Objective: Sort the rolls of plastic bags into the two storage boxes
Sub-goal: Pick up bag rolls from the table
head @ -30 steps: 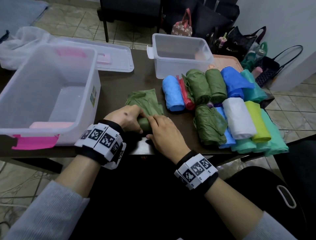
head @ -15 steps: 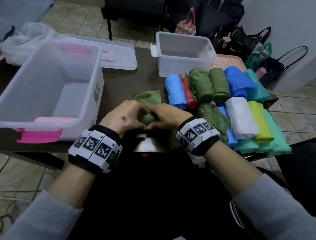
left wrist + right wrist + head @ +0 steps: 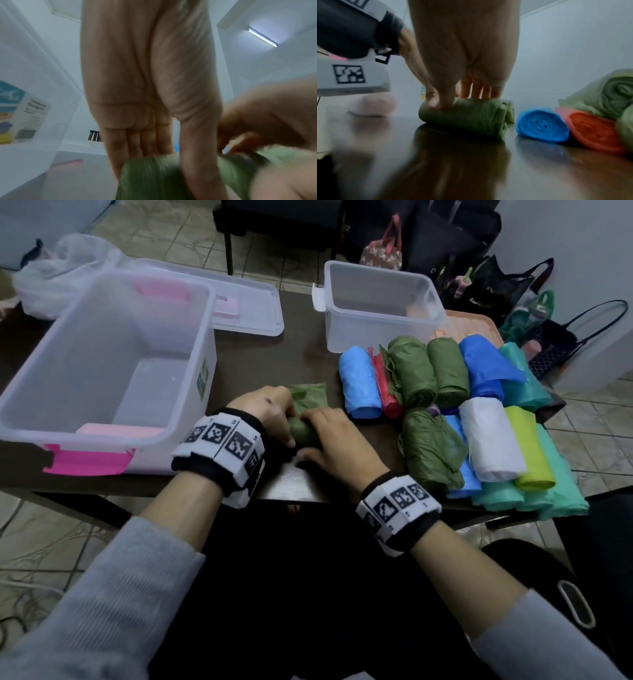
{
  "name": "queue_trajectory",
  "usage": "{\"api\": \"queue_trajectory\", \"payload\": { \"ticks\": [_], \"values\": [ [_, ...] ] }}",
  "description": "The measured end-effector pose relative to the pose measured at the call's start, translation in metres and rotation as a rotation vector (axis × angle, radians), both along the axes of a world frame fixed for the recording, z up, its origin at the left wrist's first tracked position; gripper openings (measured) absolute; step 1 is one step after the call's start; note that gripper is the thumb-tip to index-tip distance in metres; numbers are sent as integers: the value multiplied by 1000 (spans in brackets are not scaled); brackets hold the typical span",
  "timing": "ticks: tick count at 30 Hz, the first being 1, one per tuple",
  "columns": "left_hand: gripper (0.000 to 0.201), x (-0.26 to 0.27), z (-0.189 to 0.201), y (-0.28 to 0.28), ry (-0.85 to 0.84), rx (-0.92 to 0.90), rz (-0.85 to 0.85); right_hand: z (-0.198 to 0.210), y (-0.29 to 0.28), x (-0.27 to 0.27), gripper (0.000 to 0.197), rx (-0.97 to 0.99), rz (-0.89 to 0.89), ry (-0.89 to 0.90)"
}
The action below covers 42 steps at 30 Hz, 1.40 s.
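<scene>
On the dark table point(image 3: 301, 361), both hands hold one green roll of bags point(image 3: 303, 431) between them. Its loose flat end point(image 3: 310, 397) lies just beyond the fingers. My left hand point(image 3: 284, 422) grips the roll's left part, thumb in front and fingers behind, as the left wrist view shows on the green roll point(image 3: 154, 175). My right hand point(image 3: 318, 433) grips the right part, and its thumb presses on the green roll point(image 3: 471, 116). An empty large clear box point(image 3: 205, 302) with pink latches stands on the left. An empty small clear box point(image 3: 376, 333) stands at the back.
Several rolls lie packed at the right: blue point(image 3: 359, 381), red point(image 3: 387, 395), dark green point(image 3: 411, 371), white point(image 3: 489, 440), lime point(image 3: 527, 453) and teal. A clear lid point(image 3: 253, 309) lies behind the large box. Bags point(image 3: 479, 285) stand on the floor at the back right.
Both hands have rolled the green roll away from the table edge. The flat loose end ahead of it has grown shorter as it wound onto the roll.
</scene>
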<state>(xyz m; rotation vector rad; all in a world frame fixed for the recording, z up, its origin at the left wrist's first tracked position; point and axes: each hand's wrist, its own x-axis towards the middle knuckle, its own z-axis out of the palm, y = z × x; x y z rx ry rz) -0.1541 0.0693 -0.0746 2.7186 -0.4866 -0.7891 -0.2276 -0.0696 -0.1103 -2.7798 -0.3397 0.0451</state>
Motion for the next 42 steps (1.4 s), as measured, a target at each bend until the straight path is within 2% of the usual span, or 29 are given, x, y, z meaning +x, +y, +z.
{"api": "queue_trajectory", "payload": {
  "ticks": [2, 4, 7, 10, 14, 18, 20, 23, 25, 27, 30, 32, 36, 38, 40, 42],
  "values": [
    [49, 3, 1, 1, 78, 46, -32, -5, 3, -7, 62, -13, 4, -11],
    [50, 3, 2, 4, 102, 41, -40, -2, 6, -5, 59, -29, -26, 6],
    [51, -5, 1, 11, -39, -81, 13, 8, 8, 8, 53, -69, -25, 138],
    [42, -22, -1, 18, -183, -189, 61, 20, 3, 18, 49, -62, 34, 304],
    [55, -34, -8, 19, -178, -179, 43, 30, -4, 24, 54, -65, 65, 446],
    [54, -26, -7, 21, -128, -218, 50, 30, -6, 31, 57, -65, 33, 535],
    [53, -22, -7, 22, -100, -233, 47, 29, -6, 36, 68, -135, 30, 518],
    [55, -18, -10, 22, -94, -240, 77, 28, -2, 42, 100, -145, 7, 475],
    [56, -17, -12, 22, -83, -235, 91, 27, 1, 46, 110, -167, 4, 498],
    [56, -16, -12, 23, -78, -244, 95, 23, 2, 48, 105, -181, -15, 529],
    [53, -16, -8, 22, -68, -253, 78, 18, 2, 45, 74, -198, 7, 489],
    [51, -17, -4, 21, -64, -241, 57, 17, 1, 40, 63, -221, 64, 431],
    [48, -19, 2, 21, -60, -214, 30, 9, 0, 26, 67, -170, 101, 292],
    [43, -20, 6, 20, -25, -204, 9, 6, 0, 18, 64, -113, 64, 290],
    [36, -20, 20, 19, 9, -251, 32, 5, 1, 15, 62, -59, 20, 310],
    [39, -18, 46, 20, -35, -336, 85, 8, 3, 17, 56, 25, -24, 305]
  ]
}}
